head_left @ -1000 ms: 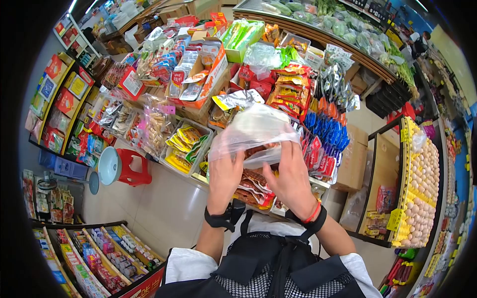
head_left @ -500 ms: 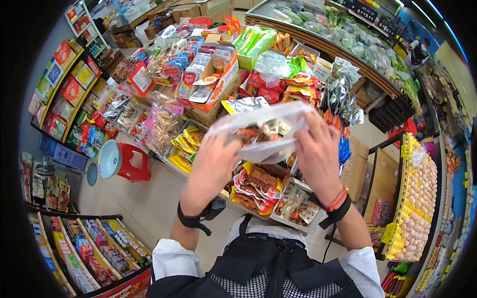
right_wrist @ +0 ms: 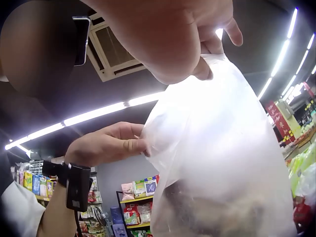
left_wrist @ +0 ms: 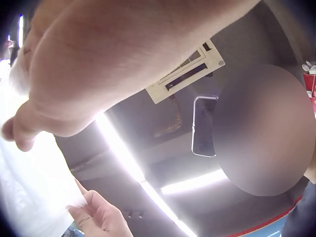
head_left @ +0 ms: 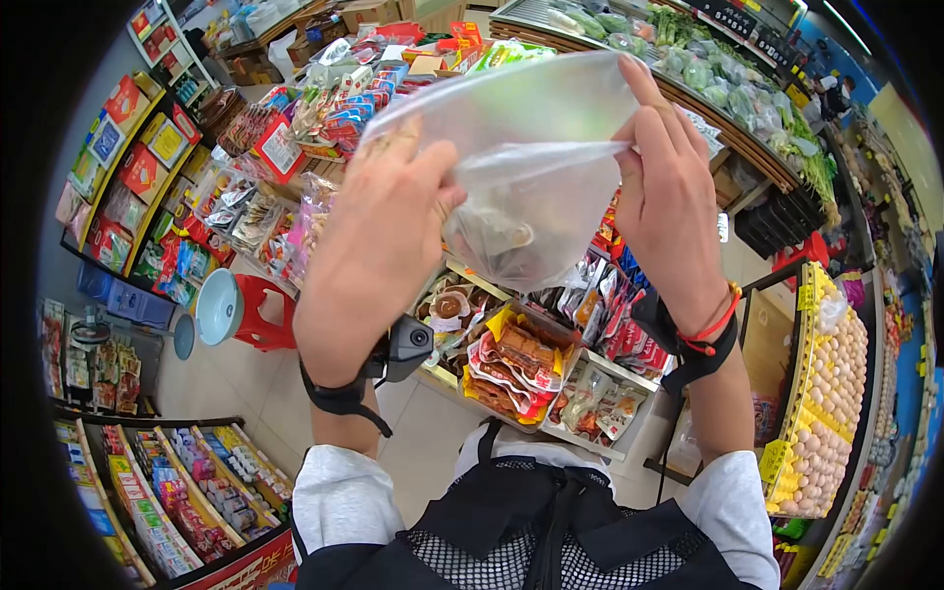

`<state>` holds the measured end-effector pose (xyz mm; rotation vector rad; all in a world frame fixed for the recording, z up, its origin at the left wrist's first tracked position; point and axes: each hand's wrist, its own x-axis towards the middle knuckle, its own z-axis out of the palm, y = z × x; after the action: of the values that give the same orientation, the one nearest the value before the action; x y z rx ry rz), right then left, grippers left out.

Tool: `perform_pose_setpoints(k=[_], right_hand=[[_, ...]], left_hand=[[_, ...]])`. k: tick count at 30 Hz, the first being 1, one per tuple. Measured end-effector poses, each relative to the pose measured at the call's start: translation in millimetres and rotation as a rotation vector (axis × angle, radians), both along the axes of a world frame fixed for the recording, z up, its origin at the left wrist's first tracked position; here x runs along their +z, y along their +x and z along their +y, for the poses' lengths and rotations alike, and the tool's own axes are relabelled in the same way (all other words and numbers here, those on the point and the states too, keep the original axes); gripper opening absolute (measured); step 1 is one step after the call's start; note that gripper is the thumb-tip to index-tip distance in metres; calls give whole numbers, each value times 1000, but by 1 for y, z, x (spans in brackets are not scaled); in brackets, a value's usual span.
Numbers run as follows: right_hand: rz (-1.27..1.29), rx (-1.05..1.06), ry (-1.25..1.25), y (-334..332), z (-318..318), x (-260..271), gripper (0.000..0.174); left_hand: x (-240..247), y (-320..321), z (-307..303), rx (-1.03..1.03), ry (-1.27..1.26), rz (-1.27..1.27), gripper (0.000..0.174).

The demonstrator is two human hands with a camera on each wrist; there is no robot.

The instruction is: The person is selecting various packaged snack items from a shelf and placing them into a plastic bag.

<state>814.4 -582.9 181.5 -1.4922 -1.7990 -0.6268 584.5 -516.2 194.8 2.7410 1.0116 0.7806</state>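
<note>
Bag is hanging beyond the snack tray, mouth stretching sideways between both hands, left hand pinching one side, right hand pinching the other, neither really sitting closer.

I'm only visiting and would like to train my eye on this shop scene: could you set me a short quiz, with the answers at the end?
1. Multiple choice: what do the left hand and right hand hold between them?
A) a cardboard box
B) a plastic bag
C) an egg tray
2. True or false: the person wears a red band on the left wrist.
3. Fill in the colour: the stool near the pale blue basin is ____.

Key:
1. B
2. False; the red band is on the right wrist.
3. red
</note>
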Motion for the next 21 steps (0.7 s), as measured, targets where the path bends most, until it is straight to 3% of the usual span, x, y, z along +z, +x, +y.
perform_pose_setpoints(k=[2, 3, 6, 7, 10, 13, 16, 17, 21], right_hand=[[67, 75, -45, 1, 13, -4, 11], [117, 64, -157, 1, 20, -12, 13], [57, 51, -99, 3, 38, -54, 13], [96, 43, -169, 5, 37, -62, 12], [100, 26, -178, 7, 31, -72, 12], [94, 8, -245, 7, 17, -71, 17], [174, 47, -278, 1, -2, -65, 15], [215, 67, -297, -4, -8, -61, 14], [241, 179, -191, -26, -17, -43, 10]], left_hand=[[-3, -2, 14, 23, -3, -4, 16], [-3, 0, 23, 40, -210, 43, 17], [-47, -2, 43, 98, -28, 251, 20], [-55, -5, 48, 87, 8, 203, 21], [-52, -6, 51, 54, -128, 221, 24], [-58, -7, 44, 16, -56, 151, 22], [-57, -16, 29, 18, -261, 13, 19], [-64, -20, 28, -53, -91, -92, 16], [-52, -43, 6, 74, -245, -273, 13]])
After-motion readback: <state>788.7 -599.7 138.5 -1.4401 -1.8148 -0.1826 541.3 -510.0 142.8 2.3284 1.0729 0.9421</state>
